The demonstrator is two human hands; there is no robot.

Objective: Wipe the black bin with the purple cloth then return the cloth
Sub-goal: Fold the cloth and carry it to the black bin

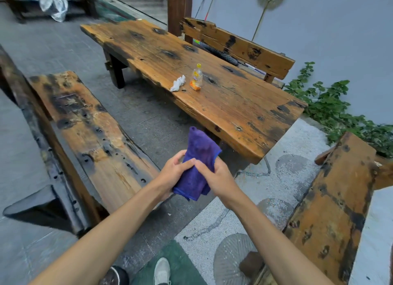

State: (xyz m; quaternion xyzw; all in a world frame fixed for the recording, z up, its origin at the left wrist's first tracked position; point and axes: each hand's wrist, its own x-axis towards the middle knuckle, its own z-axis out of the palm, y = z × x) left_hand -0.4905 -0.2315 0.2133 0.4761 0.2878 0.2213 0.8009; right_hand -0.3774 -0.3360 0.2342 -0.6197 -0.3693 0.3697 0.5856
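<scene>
Outdoor yard, wooden furniture. The purple cloth (196,163) was held in mid-air between both hands, in front of the near end of the wooden table (212,89) and above the paved ground.

The left hand (173,174) gripped the cloth's left side, fingers curled behind the fabric and thumb lying across the front. The right hand (214,176) gripped the right side, thumb pressed onto the front face, fingers wrapped round the back. The 2 thumbs nearly met at the cloth's middle. Cloth stood roughly upright, folded or bunched; its upper part rose free above the fingers, and a blue-edged lower hem hung below both palms.

No black bin in view, so how far the wiping had got could not be told from here.

Judged step: gathering or folding the cloth into a pad. To do it well, keep the layers stacked flat between both thumbs, tuck the loose hem in so nothing trails, and leave 1 smooth face outward for contact.

On the table: 1 small bottle (196,77) with yellow cap, just beside a crumpled white tissue (178,83). A bench (89,131) stood to the left.
</scene>
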